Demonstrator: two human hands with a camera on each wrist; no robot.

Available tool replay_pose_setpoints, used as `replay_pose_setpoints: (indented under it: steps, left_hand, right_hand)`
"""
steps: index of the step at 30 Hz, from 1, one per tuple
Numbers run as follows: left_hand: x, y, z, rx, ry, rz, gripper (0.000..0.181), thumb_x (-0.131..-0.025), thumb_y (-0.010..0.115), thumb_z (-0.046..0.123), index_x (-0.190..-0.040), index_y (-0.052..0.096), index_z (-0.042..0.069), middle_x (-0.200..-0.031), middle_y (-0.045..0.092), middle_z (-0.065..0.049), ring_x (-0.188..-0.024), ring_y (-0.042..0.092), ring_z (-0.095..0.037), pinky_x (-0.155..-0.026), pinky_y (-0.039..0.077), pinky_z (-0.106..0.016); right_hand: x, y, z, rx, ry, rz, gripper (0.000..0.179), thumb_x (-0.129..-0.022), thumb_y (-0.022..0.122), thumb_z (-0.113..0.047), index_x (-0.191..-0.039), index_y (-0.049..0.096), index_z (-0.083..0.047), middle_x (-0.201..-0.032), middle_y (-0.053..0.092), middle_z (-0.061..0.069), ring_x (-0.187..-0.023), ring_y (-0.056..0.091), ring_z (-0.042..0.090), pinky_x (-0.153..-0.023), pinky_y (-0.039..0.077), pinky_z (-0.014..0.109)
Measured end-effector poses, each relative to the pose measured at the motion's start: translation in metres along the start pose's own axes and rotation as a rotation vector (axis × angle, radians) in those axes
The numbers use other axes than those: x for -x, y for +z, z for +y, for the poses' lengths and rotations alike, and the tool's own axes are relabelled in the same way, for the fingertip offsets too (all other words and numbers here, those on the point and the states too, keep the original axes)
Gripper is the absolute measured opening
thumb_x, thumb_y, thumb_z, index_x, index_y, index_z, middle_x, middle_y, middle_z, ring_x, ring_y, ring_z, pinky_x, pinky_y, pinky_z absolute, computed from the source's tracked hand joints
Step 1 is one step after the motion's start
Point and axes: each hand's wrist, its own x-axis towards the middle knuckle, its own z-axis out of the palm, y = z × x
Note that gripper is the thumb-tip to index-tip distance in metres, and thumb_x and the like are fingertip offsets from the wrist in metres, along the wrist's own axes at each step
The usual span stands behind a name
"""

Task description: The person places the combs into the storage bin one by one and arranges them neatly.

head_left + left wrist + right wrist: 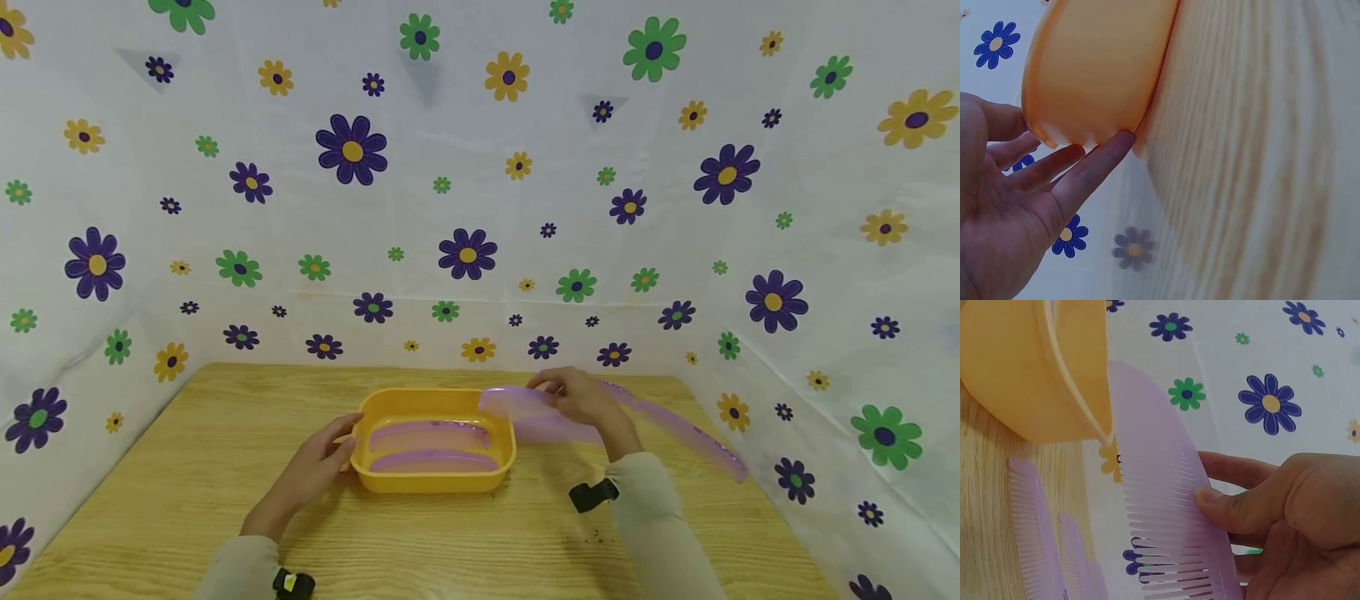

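We appear to be loading the yellow tub (pixel 431 483) — left hand (pixel 318 458) resting extended fingers against its left end, right hand (pixel 581 396) pinching a purple comb (pixel 1141 419) at its right rim, contact unclear — and the next move calls for clearing that rim.

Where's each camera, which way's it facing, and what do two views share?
Head: on the head, facing forward and down at the yellow tub; left hand, right hand, sleeves show.
Left wrist: on that wrist, facing the tub's end; left hand shows.
Right wrist: on that wrist, facing the held purple comb; right hand shows.
Shared: head and right wrist show the right hand holding that comb.
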Motion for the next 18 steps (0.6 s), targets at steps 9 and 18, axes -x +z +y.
replay_pose_setpoints:
  steps: [9,18]
  left_hand:
    - [-0.001,0.001,-0.001,-0.024,-0.012,0.011,0.05,-0.112,0.043,0.019,-0.159,0.033,0.005,-0.16,0.036,-0.031,-0.138,0.05,-0.051,-0.089,0.065,-0.039]
    - [0.0,0.002,-0.002,-0.031,-0.004,0.02,0.05,-0.112,0.043,0.018,-0.159,0.034,0.005,-0.159,0.037,-0.031,-0.138,0.051,-0.052,-0.089,0.065,-0.039]
  right_hand:
    - [-0.007,0.009,-0.013,0.019,0.037,-0.003,0.045,-0.092,0.054,0.013,-0.121,0.075,-0.014,-0.112,0.07,0.016,-0.094,0.061,0.025,-0.084,0.06,0.038]
    - [-0.014,0.018,-0.024,0.025,0.034,-0.021,0.043,-0.093,0.056,0.011,-0.12,0.075,-0.016,-0.111,0.07,0.013,-0.094,0.061,0.023,-0.083,0.058,0.035]
